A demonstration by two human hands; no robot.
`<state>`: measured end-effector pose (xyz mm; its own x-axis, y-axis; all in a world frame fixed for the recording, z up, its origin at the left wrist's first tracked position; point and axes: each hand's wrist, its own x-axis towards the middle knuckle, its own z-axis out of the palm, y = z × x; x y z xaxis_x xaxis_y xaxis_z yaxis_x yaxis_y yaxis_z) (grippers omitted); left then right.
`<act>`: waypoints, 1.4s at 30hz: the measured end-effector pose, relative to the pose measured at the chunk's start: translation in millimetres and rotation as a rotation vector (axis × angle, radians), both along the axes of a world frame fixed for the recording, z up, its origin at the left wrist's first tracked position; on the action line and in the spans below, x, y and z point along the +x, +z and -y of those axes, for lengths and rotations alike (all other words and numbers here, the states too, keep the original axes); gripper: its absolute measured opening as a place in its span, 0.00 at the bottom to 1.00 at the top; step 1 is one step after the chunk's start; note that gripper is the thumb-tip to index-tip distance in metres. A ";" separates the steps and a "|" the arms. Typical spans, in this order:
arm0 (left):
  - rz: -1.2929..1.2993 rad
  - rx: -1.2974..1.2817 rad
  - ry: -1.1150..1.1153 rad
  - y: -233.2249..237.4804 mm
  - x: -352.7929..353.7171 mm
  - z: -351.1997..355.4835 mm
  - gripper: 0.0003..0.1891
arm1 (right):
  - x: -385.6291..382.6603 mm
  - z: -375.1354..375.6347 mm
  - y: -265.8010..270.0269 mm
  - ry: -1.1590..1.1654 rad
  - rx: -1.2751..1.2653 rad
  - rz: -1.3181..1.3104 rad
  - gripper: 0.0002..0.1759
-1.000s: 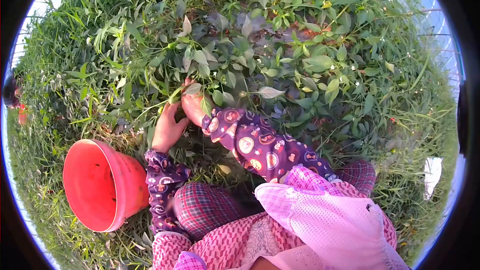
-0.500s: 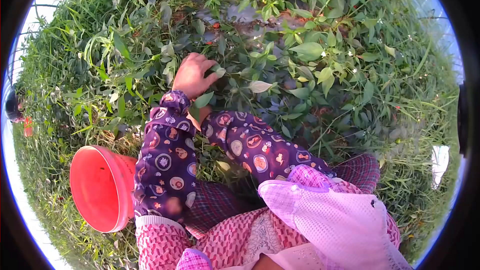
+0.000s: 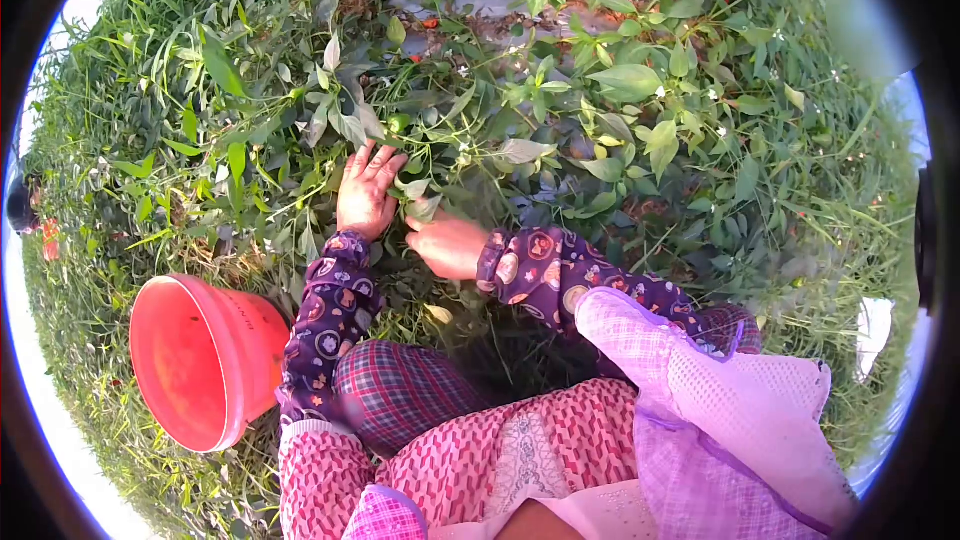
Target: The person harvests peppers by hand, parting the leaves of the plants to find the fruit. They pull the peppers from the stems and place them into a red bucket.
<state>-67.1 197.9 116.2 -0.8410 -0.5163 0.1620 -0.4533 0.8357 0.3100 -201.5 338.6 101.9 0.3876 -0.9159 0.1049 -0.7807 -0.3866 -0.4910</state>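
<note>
Among the leafy pepper plants, my left hand reaches up with its fingers stretched out against the foliage. Just above its fingertips a round green pepper shows between leaves. Close by on the right, my right hand has its fingers bent together at the stems. A pale leaf partly covers those fingertips, and what they hold cannot be made out. Both wrists are in dark patterned sleeves.
A red bucket lies tilted at my left, its mouth facing me. Small red fruits show near grey plastic sheeting. A white scrap lies in grass on the right. Another person is at the far left edge.
My right hand, mostly hidden under the left forearm before, has moved right and into view. My left hand has shifted slightly down-left, its fingers now straighter; the arms are uncrossed.
</note>
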 end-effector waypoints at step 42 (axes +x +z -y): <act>-0.296 0.576 0.611 2.2 -13.8 10.3 0.09 | -0.4 67.4 42.4 -0.618 -0.137 0.146 0.13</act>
<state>-80.9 187.6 118.5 -0.3571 -0.9293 -0.0939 -0.6036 0.1528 0.7825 -201.9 271.1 144.3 -0.2334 -0.9401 0.2486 -0.8085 0.0456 -0.5867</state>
